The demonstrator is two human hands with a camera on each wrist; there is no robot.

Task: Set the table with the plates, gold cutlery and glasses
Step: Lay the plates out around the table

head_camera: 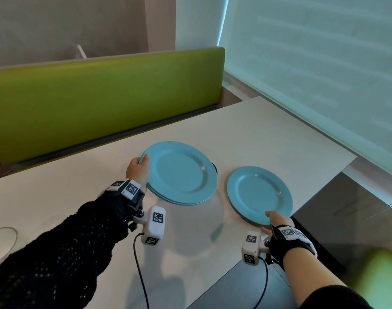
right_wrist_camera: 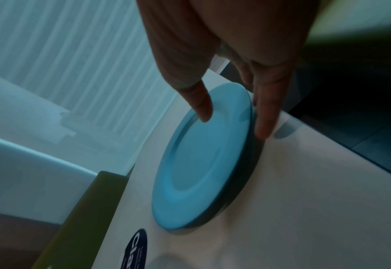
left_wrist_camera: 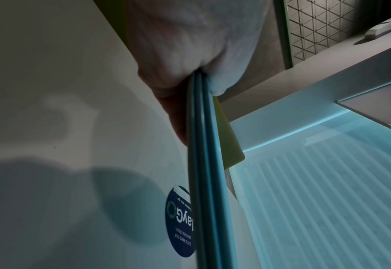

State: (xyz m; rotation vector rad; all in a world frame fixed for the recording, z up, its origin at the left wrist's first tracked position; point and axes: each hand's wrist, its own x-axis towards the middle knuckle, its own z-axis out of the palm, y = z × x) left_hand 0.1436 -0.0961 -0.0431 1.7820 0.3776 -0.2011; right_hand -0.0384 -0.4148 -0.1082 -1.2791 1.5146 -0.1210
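A stack of blue plates (head_camera: pixel 181 172) hangs a little above the white table (head_camera: pixel 257 130), throwing a shadow below it. My left hand (head_camera: pixel 143 161) grips the stack's left rim, thumb on top and fingers underneath. In the left wrist view the stacked rims (left_wrist_camera: pixel 203 163) run edge-on out of my left hand (left_wrist_camera: pixel 189 81). A single blue plate (head_camera: pixel 259 195) lies near the table's right edge. My right hand (head_camera: pixel 268 221) pinches its near rim. In the right wrist view the thumb lies over that plate (right_wrist_camera: pixel 201 163) and the fingers (right_wrist_camera: pixel 263 127) run along its edge.
A clear glass vessel (head_camera: pixel 1 241) stands at the table's near left. A dark blue round sticker (left_wrist_camera: pixel 180 223) lies on the table under the stack. A green bench back (head_camera: pixel 101 97) lines the far side. The table drops off at its right edge (head_camera: pixel 313 197), with blinds beyond.
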